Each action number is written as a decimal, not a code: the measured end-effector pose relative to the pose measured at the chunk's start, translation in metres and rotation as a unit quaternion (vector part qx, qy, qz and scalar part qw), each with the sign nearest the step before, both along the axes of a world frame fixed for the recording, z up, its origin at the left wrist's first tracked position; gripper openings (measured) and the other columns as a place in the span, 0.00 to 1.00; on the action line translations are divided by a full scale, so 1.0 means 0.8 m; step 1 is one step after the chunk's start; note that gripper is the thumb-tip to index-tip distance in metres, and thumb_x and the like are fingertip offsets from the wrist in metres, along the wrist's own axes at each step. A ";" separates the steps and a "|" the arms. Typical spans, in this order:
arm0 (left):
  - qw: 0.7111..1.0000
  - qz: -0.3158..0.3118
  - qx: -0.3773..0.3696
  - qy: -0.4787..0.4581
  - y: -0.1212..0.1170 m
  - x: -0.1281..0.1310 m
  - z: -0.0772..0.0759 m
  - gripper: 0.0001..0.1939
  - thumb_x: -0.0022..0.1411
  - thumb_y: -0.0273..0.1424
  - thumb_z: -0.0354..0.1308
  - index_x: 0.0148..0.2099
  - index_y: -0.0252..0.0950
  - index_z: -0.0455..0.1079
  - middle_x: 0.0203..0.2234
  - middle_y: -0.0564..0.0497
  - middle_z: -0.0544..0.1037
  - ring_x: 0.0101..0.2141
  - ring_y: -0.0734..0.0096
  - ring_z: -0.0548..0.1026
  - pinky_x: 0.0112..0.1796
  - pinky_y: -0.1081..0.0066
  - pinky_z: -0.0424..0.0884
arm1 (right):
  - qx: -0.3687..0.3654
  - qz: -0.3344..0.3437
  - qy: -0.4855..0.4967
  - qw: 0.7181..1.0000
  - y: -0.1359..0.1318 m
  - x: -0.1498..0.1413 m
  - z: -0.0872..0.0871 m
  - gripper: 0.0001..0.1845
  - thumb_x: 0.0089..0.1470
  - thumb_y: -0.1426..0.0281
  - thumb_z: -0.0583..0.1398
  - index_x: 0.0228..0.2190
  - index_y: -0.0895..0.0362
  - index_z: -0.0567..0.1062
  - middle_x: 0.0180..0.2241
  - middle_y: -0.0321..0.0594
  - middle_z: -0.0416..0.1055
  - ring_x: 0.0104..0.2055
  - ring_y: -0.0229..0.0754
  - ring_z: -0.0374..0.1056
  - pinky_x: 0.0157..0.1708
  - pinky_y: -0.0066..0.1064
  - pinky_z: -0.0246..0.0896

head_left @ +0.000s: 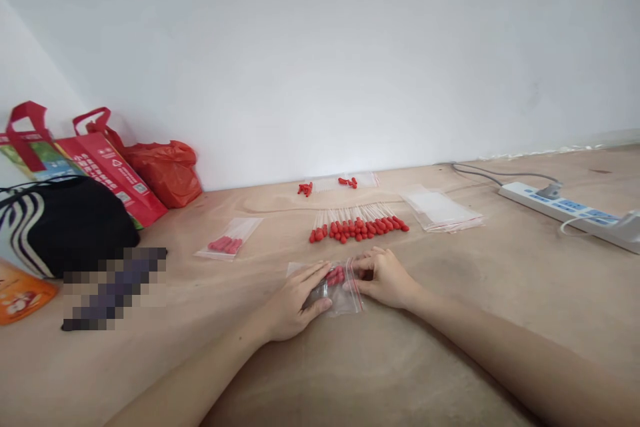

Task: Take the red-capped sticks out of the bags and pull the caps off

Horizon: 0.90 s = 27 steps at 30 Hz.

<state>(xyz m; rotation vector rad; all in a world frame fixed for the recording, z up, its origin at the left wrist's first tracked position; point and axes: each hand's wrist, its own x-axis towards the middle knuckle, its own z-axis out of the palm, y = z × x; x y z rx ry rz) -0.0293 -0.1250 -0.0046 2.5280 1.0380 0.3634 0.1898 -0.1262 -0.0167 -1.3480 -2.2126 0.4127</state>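
Note:
A clear zip bag [343, 305] with several pinkish-red pieces [335, 275] inside lies on the table in front of me. My left hand [300, 300] rests over its left part, fingers stretched out and thumb apart. At the bag's right end, my right hand [385, 278] has its fingers curled and thumb on the red-striped zip edge; the exact grip is partly hidden. Just beyond the hands is a row of white sticks with red tips [357, 227]. Another zip bag [247, 227], holding similar pieces, lies to the left.
Flat clear bags [445, 208] are stacked at right. Loose red pieces [305, 189] lie near the wall, beside another clear bag [370, 179]. A power strip [565, 205] with cables is far right. Carrier bags [165, 170], a black bag [85, 223] and an orange pack [23, 293] stand left.

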 end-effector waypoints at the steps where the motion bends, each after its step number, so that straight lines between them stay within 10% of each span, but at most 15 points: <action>1: 1.000 0.001 0.001 0.001 0.000 0.000 0.000 0.28 0.60 0.40 0.48 0.60 0.40 0.50 0.57 0.46 0.57 0.56 0.61 0.56 0.53 0.57 0.56 | -0.001 -0.001 -0.007 1.000 0.001 0.000 -0.001 0.17 0.45 0.54 0.58 0.34 0.50 0.75 0.25 0.37 0.69 0.30 0.40 0.61 0.31 0.32 0.47; 6: 1.000 0.012 0.005 0.001 -0.002 -0.001 0.001 0.27 0.60 0.40 0.47 0.60 0.40 0.49 0.57 0.46 0.57 0.56 0.61 0.56 0.53 0.57 0.56 | -0.012 0.000 -0.001 1.000 0.003 0.000 -0.006 0.33 0.36 0.52 0.62 0.46 0.50 0.68 0.26 0.36 0.68 0.32 0.41 0.60 0.33 0.33 0.49; 15: 1.000 0.023 -0.002 0.016 -0.003 0.001 0.001 0.31 0.60 0.40 0.46 0.62 0.39 0.42 0.58 0.45 0.55 0.56 0.61 0.55 0.53 0.59 0.56 | -0.024 -0.001 0.017 1.000 0.013 -0.013 0.001 0.20 0.40 0.53 0.61 0.33 0.51 0.73 0.37 0.39 0.66 0.42 0.45 0.58 0.39 0.38 0.48; 27: 0.997 0.040 -0.016 0.069 -0.006 0.002 0.009 0.27 0.61 0.42 0.44 0.60 0.40 0.50 0.59 0.46 0.52 0.58 0.60 0.50 0.54 0.56 0.52 | -0.069 0.012 0.068 0.995 0.025 0.030 -0.001 0.16 0.32 0.59 0.66 0.21 0.57 0.70 0.28 0.36 0.67 0.34 0.39 0.61 0.34 0.31 0.54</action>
